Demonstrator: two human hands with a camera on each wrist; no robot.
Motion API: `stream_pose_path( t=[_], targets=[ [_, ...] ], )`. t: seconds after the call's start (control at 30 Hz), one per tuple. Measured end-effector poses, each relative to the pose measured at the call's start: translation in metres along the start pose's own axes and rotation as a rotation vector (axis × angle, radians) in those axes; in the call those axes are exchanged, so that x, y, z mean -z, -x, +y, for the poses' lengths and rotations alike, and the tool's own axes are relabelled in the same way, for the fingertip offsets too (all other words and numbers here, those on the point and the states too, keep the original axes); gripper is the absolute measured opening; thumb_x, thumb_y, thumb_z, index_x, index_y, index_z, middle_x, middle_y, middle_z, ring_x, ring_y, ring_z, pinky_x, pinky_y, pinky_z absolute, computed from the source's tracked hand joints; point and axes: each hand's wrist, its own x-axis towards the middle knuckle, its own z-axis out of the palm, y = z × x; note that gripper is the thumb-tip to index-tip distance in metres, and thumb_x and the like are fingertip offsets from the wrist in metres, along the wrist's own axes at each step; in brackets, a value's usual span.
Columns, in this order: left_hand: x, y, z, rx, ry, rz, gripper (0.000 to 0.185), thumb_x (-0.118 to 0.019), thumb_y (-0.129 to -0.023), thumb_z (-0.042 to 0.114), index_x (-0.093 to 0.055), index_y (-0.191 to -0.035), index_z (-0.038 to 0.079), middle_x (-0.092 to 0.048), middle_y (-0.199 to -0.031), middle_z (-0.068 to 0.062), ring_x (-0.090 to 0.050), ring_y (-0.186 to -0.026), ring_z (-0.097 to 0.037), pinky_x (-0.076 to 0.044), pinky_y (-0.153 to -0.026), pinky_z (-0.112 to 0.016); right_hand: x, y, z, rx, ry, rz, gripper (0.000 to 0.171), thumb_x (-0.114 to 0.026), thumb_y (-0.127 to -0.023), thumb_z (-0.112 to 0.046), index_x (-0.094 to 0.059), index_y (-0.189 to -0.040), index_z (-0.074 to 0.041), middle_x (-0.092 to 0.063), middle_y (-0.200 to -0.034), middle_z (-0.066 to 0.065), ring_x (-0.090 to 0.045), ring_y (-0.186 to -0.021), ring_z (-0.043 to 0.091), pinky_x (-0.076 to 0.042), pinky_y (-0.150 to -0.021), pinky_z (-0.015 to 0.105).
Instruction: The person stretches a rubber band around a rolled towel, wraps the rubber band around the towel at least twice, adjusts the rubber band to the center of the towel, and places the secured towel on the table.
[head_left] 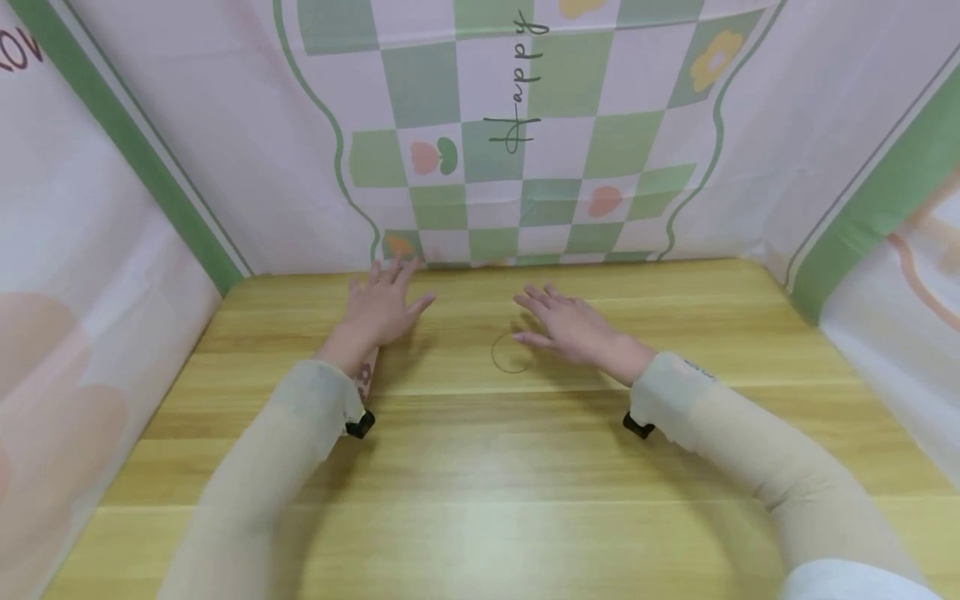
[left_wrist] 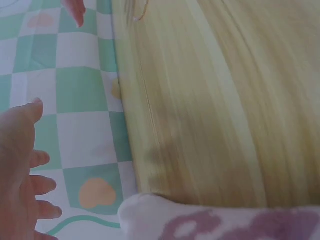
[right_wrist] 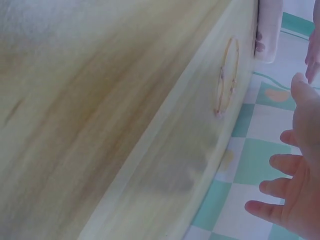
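Note:
My left hand (head_left: 381, 307) hovers near the back of the table with its fingers spread, holding nothing. Below its wrist lies a whitish-pink, soft-looking thing (head_left: 366, 377) with a purple pattern, mostly hidden by the arm in the head view; its rounded end (left_wrist: 145, 212) shows in the left wrist view. My right hand (head_left: 573, 329) is over the table too, fingers extended and nothing in its grasp. Just left of its fingertips lies a thin loop (head_left: 501, 369), like a bracelet or necklace, with small bead-like spots along it (right_wrist: 221, 75) in the right wrist view.
The wooden table (head_left: 480, 467) ends at the back against a hanging cloth (head_left: 570, 150) with green checks and the word "Happy". Similar cloths hang along the left (head_left: 97, 275) and right (head_left: 900, 350) sides. Each sleeve has a small black device at the wrist.

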Motion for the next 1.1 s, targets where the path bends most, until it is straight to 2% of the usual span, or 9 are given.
stream_pose_path(
  t=[0.17,0.3,0.43,0.73,0.93,1.1],
  targets=[
    [0.002,0.006,-0.006,0.0,-0.024,-0.005,0.076,-0.034,-0.105,0.063,-0.013,-0.166,0.022,-0.007,-0.171,-0.011,-0.006,-0.153,-0.044,-0.007,-0.116,-0.071,-0.001,0.0,0.0,0.03,-0.016,-0.002,0.073,-0.053,-0.105,-0.05,-0.034,-0.158,-0.003,-0.027,-0.163,0.024,-0.031,-0.144,0.05,-0.032,-0.11,0.068],
    [0.005,0.011,-0.011,0.005,-0.026,-0.017,0.077,-0.035,-0.106,0.061,-0.013,-0.166,0.018,-0.008,-0.171,-0.01,-0.008,-0.154,-0.042,-0.012,-0.115,-0.072,-0.001,0.001,0.0,0.049,-0.039,-0.008,0.071,-0.055,-0.105,-0.047,-0.035,-0.157,-0.003,-0.034,-0.159,0.026,-0.042,-0.138,0.05,-0.038,-0.108,0.063],
    [0.006,0.015,-0.019,0.018,-0.029,-0.028,0.076,-0.033,-0.106,0.061,-0.013,-0.166,0.018,-0.01,-0.171,-0.01,-0.015,-0.152,-0.043,-0.017,-0.114,-0.072,-0.003,0.0,0.001,0.05,-0.063,-0.016,0.071,-0.056,-0.105,-0.046,-0.035,-0.157,-0.002,-0.04,-0.155,0.027,-0.048,-0.134,0.047,-0.038,-0.11,0.059],
    [0.004,0.024,-0.036,0.004,-0.001,0.016,0.071,-0.041,-0.107,0.054,-0.024,-0.163,0.014,-0.028,-0.164,-0.02,-0.035,-0.143,-0.047,-0.04,-0.103,-0.068,-0.007,-0.004,0.001,0.032,-0.113,-0.028,0.065,-0.058,-0.105,-0.039,-0.04,-0.154,0.0,-0.047,-0.151,0.025,-0.049,-0.135,0.043,-0.036,-0.113,0.056],
    [0.005,0.029,-0.044,0.035,0.04,0.019,0.073,-0.045,-0.107,0.053,-0.025,-0.163,0.01,-0.036,-0.158,-0.027,-0.042,-0.138,-0.049,-0.044,-0.1,-0.067,-0.008,-0.005,-0.001,0.021,-0.123,-0.026,0.058,-0.061,-0.105,-0.034,-0.047,-0.15,0.0,-0.051,-0.148,0.024,-0.049,-0.135,0.043,-0.036,-0.113,0.055],
    [0.003,0.034,-0.053,0.065,0.109,0.018,0.072,-0.048,-0.107,0.048,-0.025,-0.163,0.01,-0.037,-0.156,-0.029,-0.041,-0.137,-0.051,-0.038,-0.105,-0.069,-0.008,-0.007,-0.001,0.013,-0.149,-0.005,0.049,-0.066,-0.102,-0.022,-0.055,-0.142,0.003,-0.059,-0.139,0.023,-0.055,-0.128,0.04,-0.041,-0.11,0.054]
  ],
)
